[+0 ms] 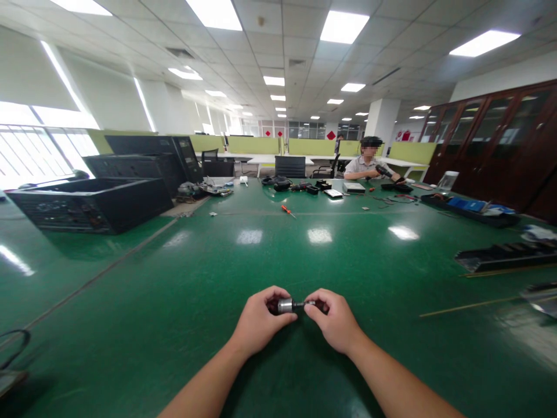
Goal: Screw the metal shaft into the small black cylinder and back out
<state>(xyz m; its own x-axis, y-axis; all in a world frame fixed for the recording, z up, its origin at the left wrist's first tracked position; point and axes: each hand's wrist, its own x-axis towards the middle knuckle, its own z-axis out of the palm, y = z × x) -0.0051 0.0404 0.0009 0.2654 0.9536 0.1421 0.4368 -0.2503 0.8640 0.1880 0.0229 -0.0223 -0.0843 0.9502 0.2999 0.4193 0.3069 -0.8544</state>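
Low in the middle of the head view, a small silver metal cylinder with a thin dark shaft (285, 305) lies level between my two hands. The fingers and thumb of my left hand (259, 319) are closed round the cylinder's left end, which they partly hide. My right hand (337, 322) pinches the far end of the shaft, where a small bright tip shows at the fingertips. Both hands are just above the green tabletop (209, 261). Whether the shaft and cylinder are one piece I cannot tell.
An orange screwdriver (287, 211) lies farther back. Black computer cases (100, 203) stand at the left. A black tray (470, 210) and a dark metal channel (505, 257) are at the right. Across the table a person (363, 165) holds a power drill (383, 170).
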